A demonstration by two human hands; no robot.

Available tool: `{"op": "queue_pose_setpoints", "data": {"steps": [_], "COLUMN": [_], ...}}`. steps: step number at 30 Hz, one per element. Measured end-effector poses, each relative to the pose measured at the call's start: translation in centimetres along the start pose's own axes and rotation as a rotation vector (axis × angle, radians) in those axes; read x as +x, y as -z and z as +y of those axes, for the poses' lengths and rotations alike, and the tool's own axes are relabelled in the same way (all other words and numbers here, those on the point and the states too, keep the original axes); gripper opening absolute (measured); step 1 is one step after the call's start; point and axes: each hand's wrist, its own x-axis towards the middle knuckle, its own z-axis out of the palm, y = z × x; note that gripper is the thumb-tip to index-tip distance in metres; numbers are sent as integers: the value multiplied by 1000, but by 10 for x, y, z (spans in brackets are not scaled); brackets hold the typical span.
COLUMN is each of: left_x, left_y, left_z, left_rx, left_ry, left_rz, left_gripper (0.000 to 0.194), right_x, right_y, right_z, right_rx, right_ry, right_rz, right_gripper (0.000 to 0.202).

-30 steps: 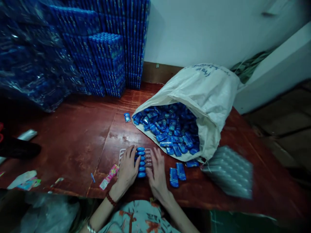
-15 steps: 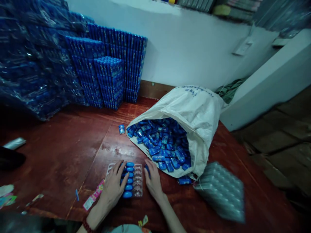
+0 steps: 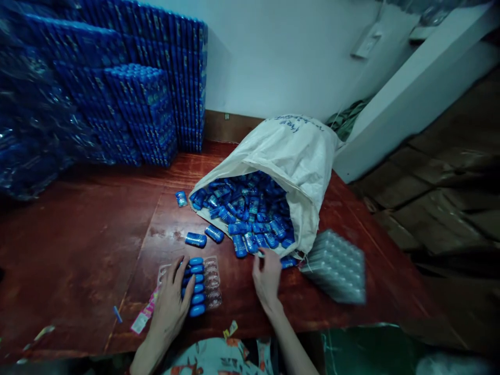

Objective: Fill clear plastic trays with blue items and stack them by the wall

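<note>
My left hand point(image 3: 172, 291) lies over a clear plastic tray point(image 3: 213, 284) with moulded slots, its fingers spread and apart. Small blue wrapped bottles point(image 3: 198, 288) fill a column of slots beside those fingers; the slots on the right hold none, and the hand covers part of the left side. At the mouth of a white woven sack point(image 3: 304, 156), my right hand point(image 3: 269, 278) has its fingers curled together by the spilled bottles point(image 3: 250, 242). What sits between its fingertips is too small to make out. Two loose bottles point(image 3: 196, 239) lie between tray and sack.
Tall stacks of blue packed bottles point(image 3: 144, 114) stand at the back left, some under clear wrap. A stack of empty clear trays point(image 3: 336, 268) sits right of the sack. One bottle point(image 3: 180, 198) lies left of the sack, and a pink strip point(image 3: 144, 315) near the tray.
My right hand has left the tray's right side and moved right to the sack's mouth. Two bottles now lie on the table behind the tray. The view has shifted.
</note>
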Motion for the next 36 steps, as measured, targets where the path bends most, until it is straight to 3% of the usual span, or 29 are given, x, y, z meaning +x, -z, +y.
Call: {"op": "queue_pose_setpoints", "data": {"steps": [2,5,12,17,21,24,26,31,34,36], "left_x": [2,7,7,-2,-4,-6,-8,-3,29,65], "left_y": [-2,-6,-14,-19,-30,-39,-42,-28,-14,-9], "left_z": [1,3,6,13,12,7,5,11,16,16], "left_rx": [-16,-18,0,23,34,24,-1,-173,-367,-532], "left_ry": [-8,-20,-44,-38,-74,-91,-91,-56,20,94], "left_rz": [-8,-34,-56,-100,-107,-95,-105,-116,-57,-43], "left_gripper": [45,46,46,47,47,48,49,49,49,43], "right_x": [-11,-16,-22,-30,-47,-56,-47,20,46,43], "right_y": [20,28,14,17,11,4,-1,-23,-35,-36], "right_z": [29,49,28,38,44,32,18,-29,-55,-62], "right_rx": [-202,-302,-212,-306,-190,34,204,500,619,690], "right_ry": [-32,26,142,-23,-4,-4,-48,-107,-40,-114], "right_rz": [43,55,68,99,25,-21,-56,-204,-321,-280], "right_gripper": [35,40,31,51,51,40,33,28,32,31]}}
